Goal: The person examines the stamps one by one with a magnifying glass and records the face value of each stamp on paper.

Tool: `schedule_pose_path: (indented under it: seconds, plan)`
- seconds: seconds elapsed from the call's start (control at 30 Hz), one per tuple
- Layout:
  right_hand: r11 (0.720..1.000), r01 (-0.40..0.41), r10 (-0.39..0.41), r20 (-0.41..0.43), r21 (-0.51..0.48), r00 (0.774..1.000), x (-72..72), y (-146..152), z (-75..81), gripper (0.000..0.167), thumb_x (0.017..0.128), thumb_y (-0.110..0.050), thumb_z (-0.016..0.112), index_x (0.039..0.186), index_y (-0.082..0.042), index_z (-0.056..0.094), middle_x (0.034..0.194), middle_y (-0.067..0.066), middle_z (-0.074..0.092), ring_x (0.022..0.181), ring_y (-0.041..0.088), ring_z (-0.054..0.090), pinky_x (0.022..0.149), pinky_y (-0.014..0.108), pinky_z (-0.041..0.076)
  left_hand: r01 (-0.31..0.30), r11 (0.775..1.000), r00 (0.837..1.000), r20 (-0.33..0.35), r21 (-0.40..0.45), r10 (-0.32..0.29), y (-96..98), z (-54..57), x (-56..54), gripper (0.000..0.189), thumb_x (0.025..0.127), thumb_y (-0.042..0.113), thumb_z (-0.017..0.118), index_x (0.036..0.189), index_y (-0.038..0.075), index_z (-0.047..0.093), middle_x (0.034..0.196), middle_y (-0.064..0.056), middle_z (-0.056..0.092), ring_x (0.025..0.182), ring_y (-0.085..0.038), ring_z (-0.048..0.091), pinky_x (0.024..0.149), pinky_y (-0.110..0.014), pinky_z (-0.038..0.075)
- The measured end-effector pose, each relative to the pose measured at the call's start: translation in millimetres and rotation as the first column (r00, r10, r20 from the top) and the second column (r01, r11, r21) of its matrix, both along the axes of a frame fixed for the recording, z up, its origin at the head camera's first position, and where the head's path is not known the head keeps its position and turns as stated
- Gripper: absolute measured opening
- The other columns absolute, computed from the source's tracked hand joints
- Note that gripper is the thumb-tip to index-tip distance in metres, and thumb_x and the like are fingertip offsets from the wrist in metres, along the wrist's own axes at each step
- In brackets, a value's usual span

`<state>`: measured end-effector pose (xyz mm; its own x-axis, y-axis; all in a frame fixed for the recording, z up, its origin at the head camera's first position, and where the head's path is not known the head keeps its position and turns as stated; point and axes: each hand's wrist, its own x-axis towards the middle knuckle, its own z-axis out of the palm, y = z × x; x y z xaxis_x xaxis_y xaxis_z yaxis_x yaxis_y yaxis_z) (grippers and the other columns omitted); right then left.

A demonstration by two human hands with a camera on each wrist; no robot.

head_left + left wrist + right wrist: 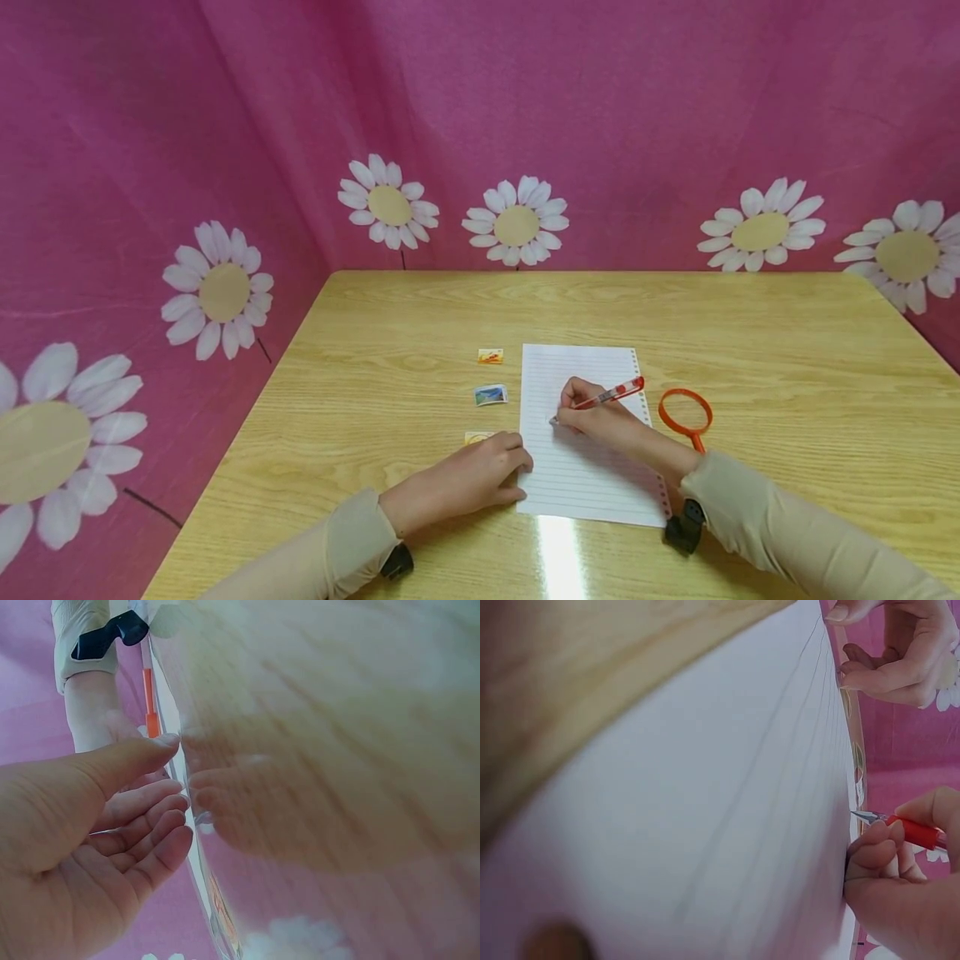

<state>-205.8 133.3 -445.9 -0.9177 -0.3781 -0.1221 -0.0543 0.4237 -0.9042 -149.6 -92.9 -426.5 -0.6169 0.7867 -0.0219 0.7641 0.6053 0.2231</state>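
A sheet of lined paper (585,483) with punched holes down its right side lies on the table. My right hand (600,415) rests on it and pinches a red pen (617,392), whose metal tip touches or nearly touches the page. In the right wrist view the pen's silver tip and red grip (919,832) stick out past the fingertips. My left hand (480,475) rests at the paper's left edge, fingers loosely bent and holding nothing. Left of the sheet lie a yellow-orange stamp (491,357), a blue-green stamp (491,395) and a yellow one (477,437) partly hidden by the left hand.
A red-rimmed magnifying glass (686,412) lies right of the paper, its handle partly behind the right forearm. The wooden table (360,375) has a pink curtain (600,100) with white flowers behind it and at the left. Light glares near the front edge.
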Motion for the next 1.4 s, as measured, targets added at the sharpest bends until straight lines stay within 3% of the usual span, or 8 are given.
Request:
schedule_pose_path:
  seconds: [0.27,0.5,0.67,1.03,1.4]
  plan:
    - [0.999,-0.018,0.019,0.018,-0.038,1.000,0.6,0.7,1.0,0.014,0.084,-0.005,0.059,0.086,-0.004,0.046,0.064,-0.004,0.046,0.057,0.005,0.040,0.052,0.019,0.031,-0.005,1.000,1.000,0.015,-0.011,0.005,0.6,-0.1,0.5,0.025,0.089,0.027,0.072,0.106,0.009,0.069,0.096,0.001,0.058,0.080,-0.003,0.045,0.072,-0.012,0.043]
    - [0.999,0.032,-0.030,0.040,-0.038,0.999,-0.5,4.8,-1.1,0.013,0.087,-0.008,0.059,0.086,-0.005,0.046,0.064,-0.003,0.046,0.057,0.007,0.041,0.053,0.020,0.031,0.000,1.000,1.000,-0.004,-0.019,0.000,1.1,0.3,1.9,0.024,0.090,0.028,0.070,0.106,0.010,0.069,0.094,0.002,0.057,0.079,-0.003,0.045,0.071,-0.012,0.043]
    - [0.999,0.048,-0.048,0.009,-0.020,0.999,0.9,6.9,-1.6,0.013,0.087,-0.008,0.058,0.086,-0.005,0.046,0.066,-0.003,0.046,0.059,0.007,0.041,0.054,0.020,0.032,0.003,1.000,1.000,-0.028,-0.021,-0.004,0.2,0.0,2.7,0.018,0.092,0.027,0.068,0.102,0.012,0.068,0.092,0.003,0.055,0.081,-0.004,0.046,0.072,-0.012,0.042]
    - [0.999,0.039,-0.039,-0.011,-0.010,0.999,3.2,6.8,-1.2,0.013,0.086,-0.007,0.058,0.086,-0.004,0.046,0.066,-0.002,0.046,0.059,0.008,0.041,0.054,0.020,0.031,-0.023,0.999,1.000,0.021,-0.024,0.023,0.4,0.6,3.4,0.016,0.093,0.026,0.067,0.101,0.013,0.068,0.094,0.004,0.054,0.084,-0.004,0.046,0.075,-0.013,0.043]
    - [0.999,0.029,-0.029,-0.027,-0.021,0.999,4.7,5.1,2.1,0.013,0.085,-0.005,0.057,0.085,-0.004,0.044,0.065,-0.002,0.043,0.057,0.007,0.038,0.051,0.019,0.028,-0.016,1.000,1.000,0.002,-0.025,0.016,0.6,1.1,3.6,0.015,0.093,0.026,0.067,0.100,0.013,0.068,0.092,0.005,0.054,0.083,-0.003,0.045,0.075,-0.013,0.043]
